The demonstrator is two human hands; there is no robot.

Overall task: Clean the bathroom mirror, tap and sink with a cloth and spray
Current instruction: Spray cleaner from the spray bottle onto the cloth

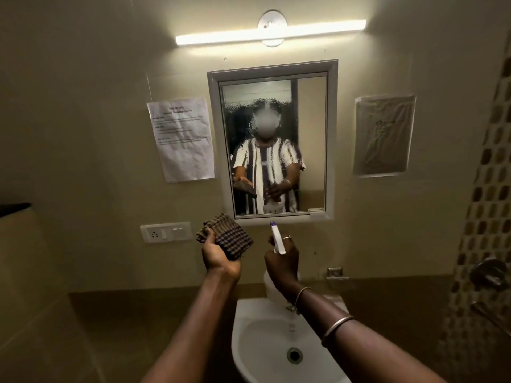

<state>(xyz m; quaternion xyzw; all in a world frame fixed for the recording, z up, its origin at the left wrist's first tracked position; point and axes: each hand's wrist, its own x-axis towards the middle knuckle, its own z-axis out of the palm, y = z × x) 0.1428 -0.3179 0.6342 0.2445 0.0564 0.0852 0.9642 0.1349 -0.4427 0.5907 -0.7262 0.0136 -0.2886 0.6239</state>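
Silver-framed rectangular mirror [272, 145], centre frame, is streaked with wet droplets. Below it, the left hand [218, 257] grips a folded brown checked cloth [225, 239], fingers curled round it. Just right, the right hand [282, 262] wraps round a white plastic spray bottle [278, 240], nozzle towards the glass, above the white ceramic sink [257, 341] at bottom centre.

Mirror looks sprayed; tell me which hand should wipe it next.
Left. The left hand holds the folded cloth just below the mirror; the right hand is occupied gripping the spray bottle.
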